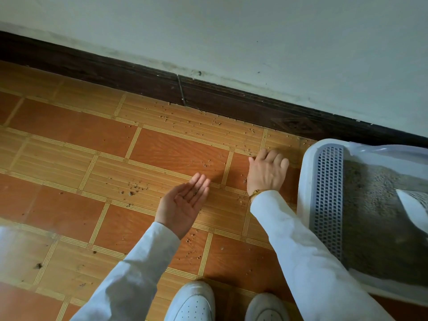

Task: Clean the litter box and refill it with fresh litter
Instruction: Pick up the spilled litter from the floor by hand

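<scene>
A white litter box [305, 172] stands on the floor at the right, with a grey perforated grate [328, 200] along its near side and grey litter [375, 218] inside. A white scoop [414, 205] lies in the litter at the right edge. Loose litter grains [136, 187] are scattered over the orange tiled floor. My left hand [185, 202] is held palm up, fingers apart, with a few small grains on the palm. My right hand [266, 172] is palm down on the floor just left of the box, fingers curled onto the tiles.
A dark baseboard [208, 93] runs along a pale wall behind the floor. Two white shoes [192, 302] stand at the bottom edge. Larger dark crumbs [38, 265] lie on the tiles at the lower left.
</scene>
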Demonstrator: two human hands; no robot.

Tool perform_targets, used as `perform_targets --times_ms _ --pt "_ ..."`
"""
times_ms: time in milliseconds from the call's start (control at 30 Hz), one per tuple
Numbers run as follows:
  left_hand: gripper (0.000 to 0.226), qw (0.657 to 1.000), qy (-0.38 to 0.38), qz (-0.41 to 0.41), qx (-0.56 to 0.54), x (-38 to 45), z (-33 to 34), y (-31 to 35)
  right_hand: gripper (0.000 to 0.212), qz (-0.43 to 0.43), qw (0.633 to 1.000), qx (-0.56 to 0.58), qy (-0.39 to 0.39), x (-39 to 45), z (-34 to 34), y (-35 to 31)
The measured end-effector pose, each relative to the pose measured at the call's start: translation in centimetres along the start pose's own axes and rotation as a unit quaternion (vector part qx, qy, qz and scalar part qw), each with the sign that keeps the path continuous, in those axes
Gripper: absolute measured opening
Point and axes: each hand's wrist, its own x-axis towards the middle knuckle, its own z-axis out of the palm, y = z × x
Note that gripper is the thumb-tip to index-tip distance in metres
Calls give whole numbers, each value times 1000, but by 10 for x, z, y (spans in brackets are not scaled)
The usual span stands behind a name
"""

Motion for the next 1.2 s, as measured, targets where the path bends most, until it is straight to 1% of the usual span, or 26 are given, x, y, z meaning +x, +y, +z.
perform_targets --times_ms 67,133,200,300,400,467,533,633,700,767,900,967,1067,1133,1200 --pt "38 1000 0 -3 1 0 0 -1 13 -34 999 -26 -10 -1 1 -2" --pt "38 1000 -4 -3 4 -1 0 -2 16 -42 998 -49 -1 -3 0 -5" --pt "37 1000 -7 -1 15 -1 0 -4 18 -45 998 -43 19 -8 -5 -10" --pt "36 999 4 2 32 1 2 -8 10 -78 995 26 57 -29 -16 -17" --pt "38 999 19 -7 46 5 2 -17 6 -157 975 139 73 -75 -35 -30" --pt "40 997 27 -16 73 4 4 -24 8 -187 963 176 79 -100 -42 -31" --pt "40 996 22 -30 82 3 4 -31 16 -158 965 194 76 -111 -39 -19" --pt "38 997 0 -60 56 -1 2 -39 19 -42 977 205 49 -115 -28 11" --pt "38 996 2 -69 52 -3 0 -42 27 32 982 183 22 -117 -16 29" --pt "38 996 5 -77 52 -3 0 -46 37 76 983 170 -1 -120 -6 39" --pt "39 994 2 -93 56 -6 3 -53 40 96 983 155 6 -118 5 43" --pt "41 994 -2 -97 56 -9 4 -54 36 107 982 156 -2 -112 7 41" --pt "41 994 -3 -97 60 -10 5 -54 33 117 985 118 -33 -104 17 40" --pt "41 993 -3 -96 61 -10 4 -54 27 112 988 95 -51 -100 22 41" --pt "40 994 -7 -94 63 -10 4 -53 22 100 991 77 -50 -98 23 40"
